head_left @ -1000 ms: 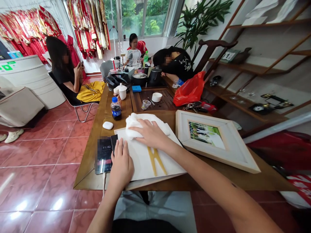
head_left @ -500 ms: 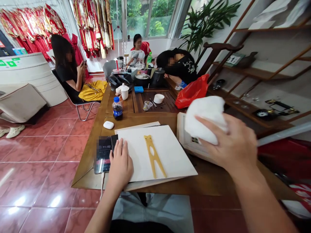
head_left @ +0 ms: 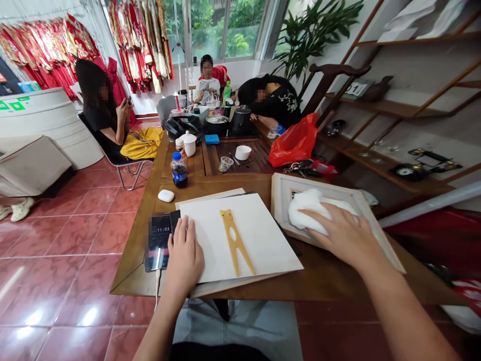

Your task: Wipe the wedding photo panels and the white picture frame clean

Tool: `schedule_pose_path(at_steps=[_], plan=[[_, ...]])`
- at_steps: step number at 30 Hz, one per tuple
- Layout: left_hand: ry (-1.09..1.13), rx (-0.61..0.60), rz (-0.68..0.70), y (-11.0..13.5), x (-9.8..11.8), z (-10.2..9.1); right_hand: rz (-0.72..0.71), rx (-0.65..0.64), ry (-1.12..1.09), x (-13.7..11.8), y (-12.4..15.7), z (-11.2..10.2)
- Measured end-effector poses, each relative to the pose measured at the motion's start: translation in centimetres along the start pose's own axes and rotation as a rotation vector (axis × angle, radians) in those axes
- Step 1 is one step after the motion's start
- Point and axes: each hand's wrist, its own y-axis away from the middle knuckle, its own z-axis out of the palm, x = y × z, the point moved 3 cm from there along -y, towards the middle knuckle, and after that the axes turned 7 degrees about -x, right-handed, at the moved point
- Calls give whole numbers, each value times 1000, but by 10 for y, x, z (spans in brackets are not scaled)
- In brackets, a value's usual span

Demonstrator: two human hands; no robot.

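My right hand [head_left: 341, 235] presses a wad of white cloth [head_left: 310, 213] onto a pale wooden picture frame [head_left: 330, 193], which lies flat on the table. The cloth and hand hide most of the framed photo. My left hand [head_left: 185, 255] rests flat on the left edge of a white board [head_left: 259, 235], holding nothing. A yellow cut-out shape [head_left: 233, 245] lies on the board, a little right of that hand. A phone [head_left: 159, 241] with a lit screen and a white cable sits just left of my left hand.
A wooden table [head_left: 233, 185] holds a tea tray, kettle, cola bottle [head_left: 179, 170] and white earbud case [head_left: 166, 195]. A red plastic bag [head_left: 293, 141] and keys lie beyond the frame. Two seated people are at the far end. Wooden shelves stand to the right.
My right hand has carried the cloth off the white board, lifted it, and lowered it onto the picture frame to the right. My left hand has stayed in place.
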Motion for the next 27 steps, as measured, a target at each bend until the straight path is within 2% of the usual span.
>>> schedule_pose_path(at_steps=[2,4,6,8,11,13,15,20,27], plan=[[8,-1,-4,0,0,0,1,33,-46,-9,1,0],[12,0,-3,0,-1,0,6,102,-75,-23,6,-9],[13,-3,3,0,-2,0,-14,181,-133,-46,17,-25],[12,-3,11,0,-3,1,-113,285,-225,-79,30,-43],[8,16,28,0,-4,2,-354,263,-254,-138,47,-54],[3,29,55,1,-4,3,-437,252,-245,-168,53,-51],[-2,39,95,2,-4,4,-456,235,-243,-187,56,-42],[4,58,150,6,-4,5,-390,319,-339,-200,59,-22],[96,78,132,12,0,7,-394,353,-329,-201,59,-20]])
